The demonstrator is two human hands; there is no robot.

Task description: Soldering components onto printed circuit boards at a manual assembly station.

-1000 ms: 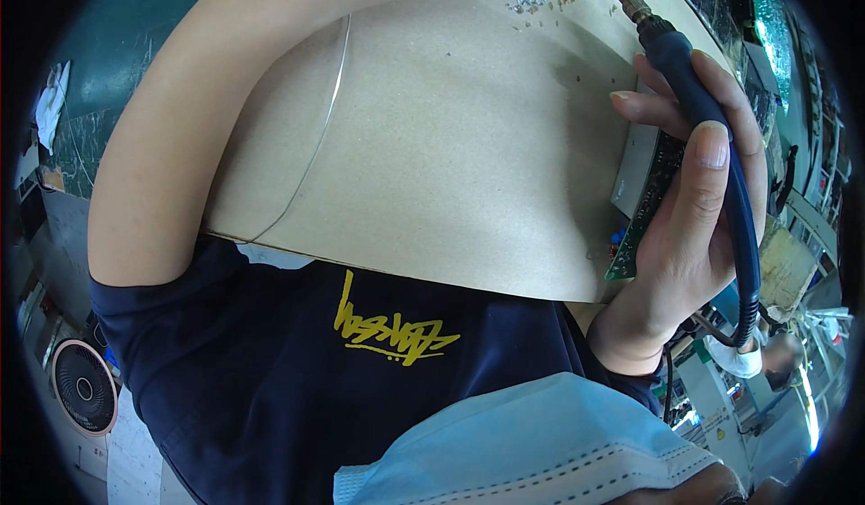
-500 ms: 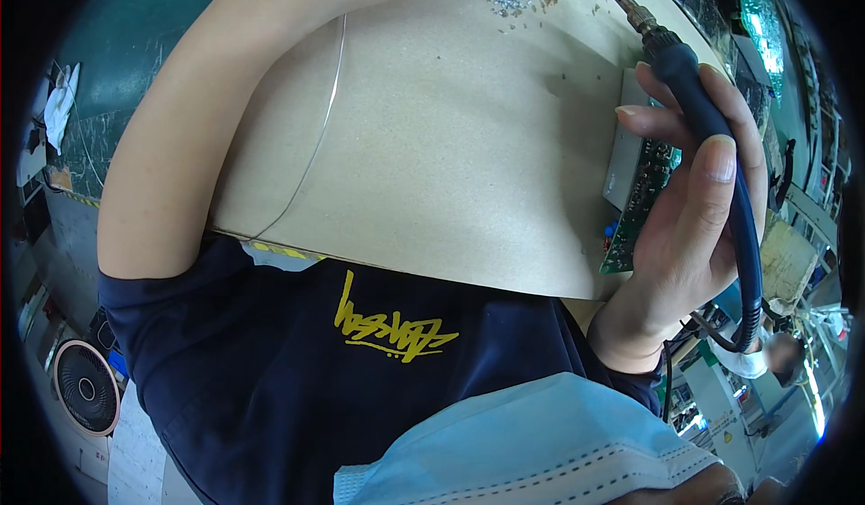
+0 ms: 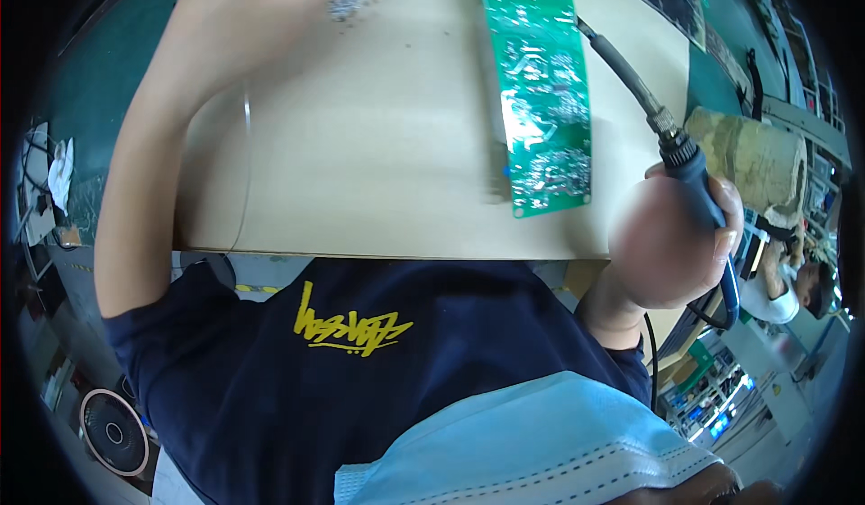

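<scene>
My right hand (image 3: 676, 235) is closed around the dark blue handle of a soldering iron (image 3: 689, 163). The iron slants up and left, its tip beside or touching the right edge of a long green circuit board (image 3: 545, 100). Shiny solder joints cover the board's upper face. At the top left my left hand (image 3: 261, 5) reaches in beside a pile of tiny silvery parts (image 3: 353, 0). The frame's upper edge cuts its fingers off, so their grip is hidden. A thin silvery wire (image 3: 248, 145) curves below that wrist down to the table's near edge.
Brown board (image 3: 378, 163) covers the work surface, with a few specks on it. A dark green bench (image 3: 99, 109) lies to the left. A worn cylinder (image 3: 748, 158) stands at right, with another person (image 3: 784, 289) beyond. A round fan (image 3: 114, 433) stands lower left.
The circuit board, earlier partly behind my right hand with its component side showing, now shows its soldered face farther left. My left hand has come into view, and my right hand sits lower.
</scene>
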